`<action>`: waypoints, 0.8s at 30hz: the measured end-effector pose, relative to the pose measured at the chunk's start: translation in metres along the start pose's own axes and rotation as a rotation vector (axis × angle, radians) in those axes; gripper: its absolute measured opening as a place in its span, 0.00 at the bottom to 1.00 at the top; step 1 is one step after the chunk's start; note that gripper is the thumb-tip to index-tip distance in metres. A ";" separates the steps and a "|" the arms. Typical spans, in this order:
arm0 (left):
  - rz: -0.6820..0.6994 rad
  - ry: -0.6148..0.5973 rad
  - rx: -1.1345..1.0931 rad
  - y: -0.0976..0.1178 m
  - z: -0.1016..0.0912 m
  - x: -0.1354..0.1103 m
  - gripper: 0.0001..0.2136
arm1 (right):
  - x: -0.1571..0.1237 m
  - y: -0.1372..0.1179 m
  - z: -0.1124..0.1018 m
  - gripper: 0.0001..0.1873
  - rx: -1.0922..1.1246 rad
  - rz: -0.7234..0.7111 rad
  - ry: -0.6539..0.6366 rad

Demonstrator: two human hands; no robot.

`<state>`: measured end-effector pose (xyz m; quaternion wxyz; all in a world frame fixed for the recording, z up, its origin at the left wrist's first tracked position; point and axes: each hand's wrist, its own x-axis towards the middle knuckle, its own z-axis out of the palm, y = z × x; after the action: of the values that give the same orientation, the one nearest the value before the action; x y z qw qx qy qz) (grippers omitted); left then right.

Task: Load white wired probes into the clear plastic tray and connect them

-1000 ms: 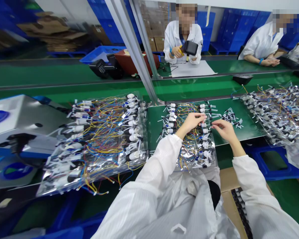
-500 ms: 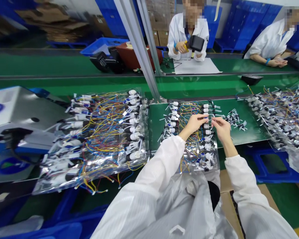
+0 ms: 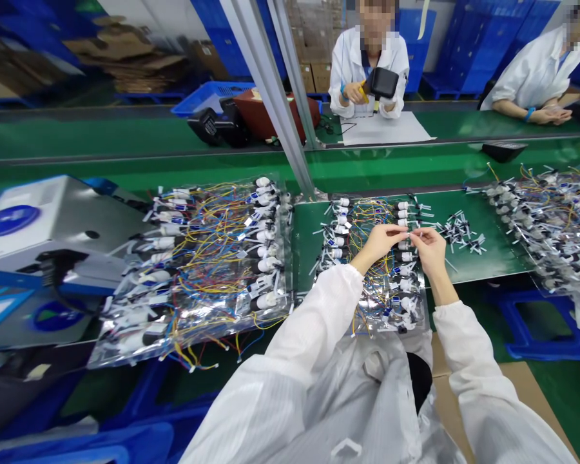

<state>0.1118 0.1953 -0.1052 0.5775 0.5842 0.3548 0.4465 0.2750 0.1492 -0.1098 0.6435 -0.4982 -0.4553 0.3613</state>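
My left hand [image 3: 383,243] and my right hand [image 3: 431,250] meet fingertip to fingertip above the right-hand column of a wired batch. Both are pinched closed; whatever small piece lies between the fingertips is too small to name. Under them, white-and-black cylindrical parts [image 3: 404,256] with white strips lie in two columns on a clear plastic sheet [image 3: 377,303]. Yellow, blue and red wires [image 3: 367,212] run between the columns. Right of my right hand lies a loose pile of small black-and-white pieces with strips [image 3: 457,229].
A larger wired batch [image 3: 212,258] covers the bench at left, beside a grey-and-blue machine [image 3: 72,225]. Another batch [image 3: 551,225] lies at right. A metal post [image 3: 283,116] rises behind. Across the bench, one person [image 3: 367,64] holds a yellow-and-black device; another sits at right.
My view has shifted slightly, moving the surroundings rightward. My hands stay over the same column, and the fingertips have drawn closer together.
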 end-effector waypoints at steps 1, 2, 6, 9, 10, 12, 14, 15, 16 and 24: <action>0.001 0.010 -0.004 0.000 0.000 0.000 0.15 | 0.000 0.000 0.000 0.15 -0.001 0.001 -0.004; 0.002 0.021 -0.009 0.000 0.000 -0.001 0.16 | 0.000 0.000 0.000 0.15 0.000 0.000 -0.007; -0.004 0.027 -0.005 0.000 0.000 -0.001 0.16 | 0.000 0.002 -0.002 0.15 0.001 -0.006 -0.023; 0.006 0.010 0.022 -0.002 -0.001 -0.001 0.15 | -0.001 0.003 -0.003 0.14 -0.011 0.005 -0.046; 0.016 0.003 0.037 -0.002 -0.001 -0.002 0.14 | -0.001 0.003 -0.003 0.14 -0.014 0.006 -0.052; 0.053 -0.008 0.098 -0.003 -0.002 -0.003 0.14 | -0.001 0.003 -0.004 0.13 -0.015 0.003 -0.057; 0.126 -0.014 0.208 -0.002 -0.003 -0.005 0.12 | -0.001 0.003 -0.005 0.12 -0.012 -0.001 -0.063; 0.170 -0.017 0.267 -0.002 -0.004 -0.007 0.11 | 0.000 0.003 -0.006 0.11 -0.014 -0.003 -0.075; 0.213 -0.020 0.317 -0.001 -0.005 -0.008 0.10 | 0.001 0.002 -0.007 0.10 -0.019 -0.002 -0.092; 0.249 -0.035 0.315 -0.004 -0.006 -0.011 0.10 | 0.001 0.001 -0.011 0.10 -0.055 0.019 -0.182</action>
<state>0.1027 0.1874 -0.1106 0.4252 0.7145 0.3350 0.4432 0.2857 0.1473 -0.1117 0.5821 -0.4848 -0.5169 0.3986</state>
